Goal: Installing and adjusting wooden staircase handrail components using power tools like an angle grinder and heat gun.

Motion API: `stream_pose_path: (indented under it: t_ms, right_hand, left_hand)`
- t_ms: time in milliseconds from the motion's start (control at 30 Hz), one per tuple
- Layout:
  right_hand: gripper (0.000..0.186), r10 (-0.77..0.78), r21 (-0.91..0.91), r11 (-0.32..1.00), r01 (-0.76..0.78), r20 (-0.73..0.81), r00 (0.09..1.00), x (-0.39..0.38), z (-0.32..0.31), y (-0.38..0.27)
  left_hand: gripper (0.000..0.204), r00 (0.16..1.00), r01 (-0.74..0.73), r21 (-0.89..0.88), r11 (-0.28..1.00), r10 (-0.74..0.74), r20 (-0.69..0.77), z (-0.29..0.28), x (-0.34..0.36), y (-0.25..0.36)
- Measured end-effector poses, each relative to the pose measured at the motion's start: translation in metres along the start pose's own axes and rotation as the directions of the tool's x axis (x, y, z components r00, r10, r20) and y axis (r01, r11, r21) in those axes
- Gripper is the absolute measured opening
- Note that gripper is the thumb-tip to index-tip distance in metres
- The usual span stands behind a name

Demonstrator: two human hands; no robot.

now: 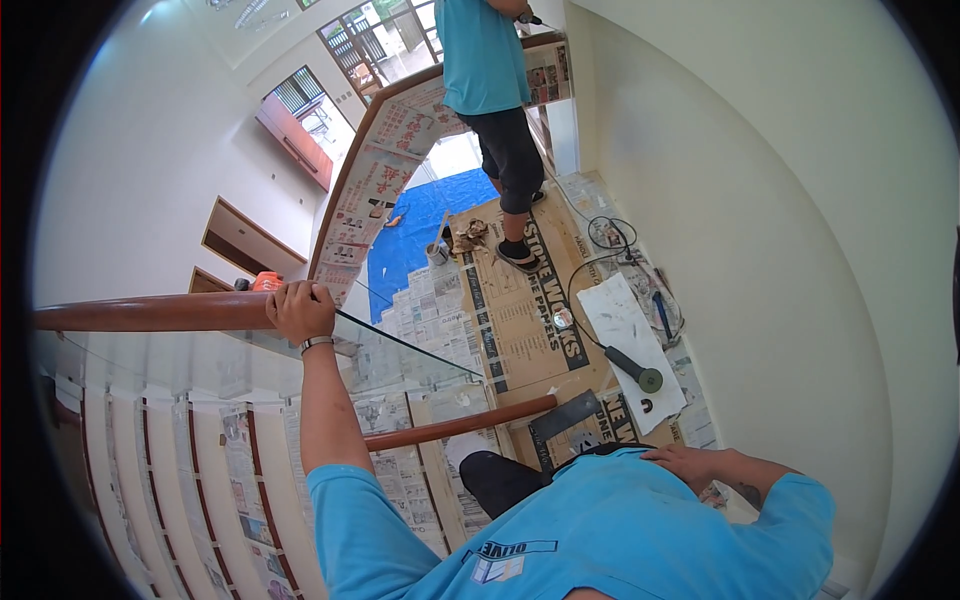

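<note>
My left hand (302, 312) is wrapped over the end of a brown wooden handrail (160, 311), with a band on its wrist. Close behind its knuckles is an orange and black object (266, 282), partly hidden by the rail. At my waist, my right hand (690, 465) lies against my blue shirt, fingers stretched out, holding nothing that I can see. A dark green corded power tool (632, 367) rests on a white sheet (620, 315) on the landing in front of me.
A co-worker (487, 60) stands ahead on taped-down cardboard (500, 260), by the papered balustrade (375, 180). Loose cable (610, 235), a can (437, 253) and a blue sheet (405, 235) lie around there. Stair treads (240, 460) descend at left beside a glass panel (400, 345).
</note>
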State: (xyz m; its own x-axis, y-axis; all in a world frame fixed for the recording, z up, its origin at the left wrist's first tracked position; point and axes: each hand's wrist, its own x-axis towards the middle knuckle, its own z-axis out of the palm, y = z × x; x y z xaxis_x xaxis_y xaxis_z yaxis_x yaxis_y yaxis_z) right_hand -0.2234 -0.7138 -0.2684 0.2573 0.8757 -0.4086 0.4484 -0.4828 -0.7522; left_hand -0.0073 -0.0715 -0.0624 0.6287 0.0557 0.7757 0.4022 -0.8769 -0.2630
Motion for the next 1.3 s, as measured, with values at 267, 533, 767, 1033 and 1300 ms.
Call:
stream_pose_path:
  t_ms: [267,533,767,1033,1300]
  right_hand:
    - [0.116,-0.009,0.003,1.000,0.009,-0.014,1.000,-0.0011,0.0011,0.0029]
    - [0.117,-0.028,-0.004,1.000,0.028,-0.015,1.000,-0.0003,0.0033,0.0047]
    - [0.115,-0.006,-0.005,1.000,0.006,-0.002,1.000,0.0003,0.0035,0.0034]
    - [0.111,-0.035,-0.003,0.999,0.035,-0.021,0.999,-0.0012,0.0029,0.0019]
    - [0.111,-0.035,-0.016,0.999,0.035,-0.022,0.999,-0.0004,0.0055,0.0031]
  left_hand:
    - [0.027,1.000,0.008,-0.017,1.000,-0.008,0.013,0.0009,-0.0003,-0.0003]
    - [0.027,1.000,0.002,-0.018,1.000,-0.002,-0.003,0.0004,-0.0001,0.0001]
    - [0.028,1.000,0.002,-0.012,1.000,-0.003,-0.010,0.0007,-0.0002,0.0004]
    - [0.029,1.000,0.002,-0.044,0.999,-0.002,-0.012,-0.0001,0.0001,0.0006]
    - [0.029,1.000,0.007,-0.031,0.999,-0.007,0.017,-0.0008,0.0005,0.0008]
